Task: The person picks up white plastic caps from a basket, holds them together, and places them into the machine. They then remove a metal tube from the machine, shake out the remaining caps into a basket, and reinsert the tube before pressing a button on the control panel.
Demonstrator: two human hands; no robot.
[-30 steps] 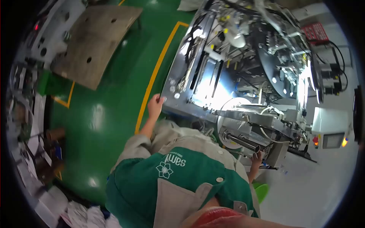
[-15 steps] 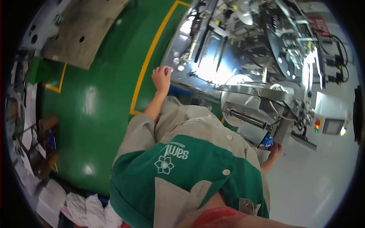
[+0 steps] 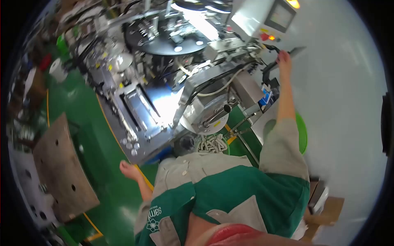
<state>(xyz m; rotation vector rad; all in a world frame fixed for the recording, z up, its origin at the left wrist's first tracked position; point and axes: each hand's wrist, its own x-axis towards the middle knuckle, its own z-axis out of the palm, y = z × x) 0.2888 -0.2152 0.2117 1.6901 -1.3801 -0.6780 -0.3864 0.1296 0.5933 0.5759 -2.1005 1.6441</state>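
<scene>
The head view now swings the steel-topped machine point(image 3: 154, 141) round to the upper left, its round, glossy black disc point(image 3: 174, 46) and smooth cylindrical roller point(image 3: 217, 115) turned with it. The right hand point(image 3: 284, 59), earlier low beside the crinkled blue packet point(image 3: 266, 97), is now up at the thin, dark bracket point(image 3: 270, 67) below the screen unit point(image 3: 281, 16); its fingers are bunched, but whether they grip cannot be told. The left hand point(image 3: 129, 169), loosely curled, is near the machine's corner above the shiny green floor point(image 3: 92, 137), any contents hidden

Factory floor; machine point(image 3: 164, 86), control screen point(image 3: 280, 15)
</scene>
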